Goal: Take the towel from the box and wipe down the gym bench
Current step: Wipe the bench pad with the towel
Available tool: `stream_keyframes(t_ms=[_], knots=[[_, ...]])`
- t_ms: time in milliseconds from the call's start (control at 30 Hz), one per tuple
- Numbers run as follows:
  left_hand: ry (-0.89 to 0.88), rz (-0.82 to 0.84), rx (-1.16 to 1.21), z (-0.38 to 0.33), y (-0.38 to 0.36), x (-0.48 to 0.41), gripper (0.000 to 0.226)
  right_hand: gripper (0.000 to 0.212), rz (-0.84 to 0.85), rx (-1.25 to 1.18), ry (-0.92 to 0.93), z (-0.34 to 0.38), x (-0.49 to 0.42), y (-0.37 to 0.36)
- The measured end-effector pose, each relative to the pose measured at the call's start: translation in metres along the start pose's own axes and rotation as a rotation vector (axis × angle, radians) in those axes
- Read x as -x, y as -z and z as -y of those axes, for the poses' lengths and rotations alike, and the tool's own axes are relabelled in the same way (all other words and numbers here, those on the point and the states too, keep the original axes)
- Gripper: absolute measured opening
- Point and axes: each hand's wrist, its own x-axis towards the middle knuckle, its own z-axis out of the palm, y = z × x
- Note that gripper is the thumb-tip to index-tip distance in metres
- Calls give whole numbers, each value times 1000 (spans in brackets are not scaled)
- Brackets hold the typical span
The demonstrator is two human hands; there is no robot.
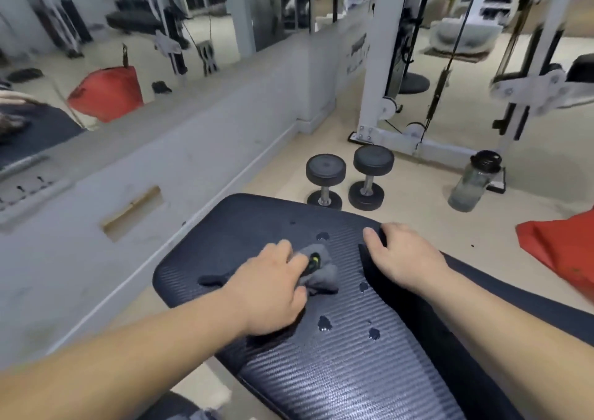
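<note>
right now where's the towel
In the head view, the grey towel is bunched on the bench near its far end, under the left hand, with the right hand just to its right.

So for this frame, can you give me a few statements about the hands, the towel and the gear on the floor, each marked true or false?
1. The left hand holds a grey towel against the bench. True.
2. The right hand holds the water bottle. False: it holds the bench's edge, and the bottle stands on the floor.
3. Two dumbbells stand on end on the floor beyond the bench. True.
4. The bench surface is dry all over. False: droplets sit on it near the towel.
</note>
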Motion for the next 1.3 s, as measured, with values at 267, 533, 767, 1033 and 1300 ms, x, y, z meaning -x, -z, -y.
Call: stream_keyframes(t_ms=[267,533,767,1033,1300], knots=[[637,-108,2,69,-10,-11,45,54,96,19,-7,-23,16,8],[-38,10,39,22,-11,-7,42,49,128,-132,43,-53,3,7],[370,-190,-132,13,-28,-44,43,51,140,-65,116,-62,-3,5],[587,-267,-65,33,-20,-103,48,47,122,-88,130,-65,-8,11],[-77,-155,-3,-17,-21,-103,45,47,118,-81,127,-63,-11,11]])
